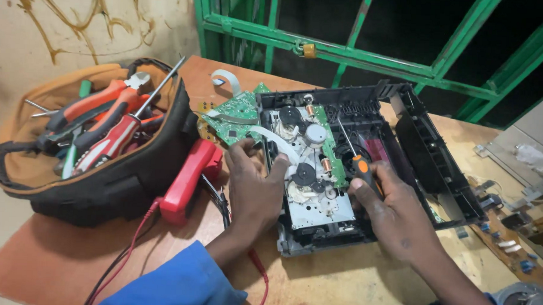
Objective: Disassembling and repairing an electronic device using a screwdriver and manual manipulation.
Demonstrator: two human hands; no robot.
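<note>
An opened black electronic player chassis [428,146] lies on the wooden table, its tape mechanism [310,172] with black wheels and a metal plate exposed. My left hand [252,185] grips the left edge of the mechanism, thumb on the white ribbon cable [278,144]. My right hand [390,211] holds a small screwdriver [358,164] with an orange and black handle, its thin shaft pointing up into the chassis beside a narrow green circuit board [330,150]. A loose green circuit board [237,112] lies tilted at the chassis's left.
A black and tan tool bag [111,180] full of red-handled pliers and screwdrivers sits at left. A red multimeter [189,180] with red and black leads lies beside it. Metal parts [524,161] and small components lie at right. A green metal grille [347,50] stands behind.
</note>
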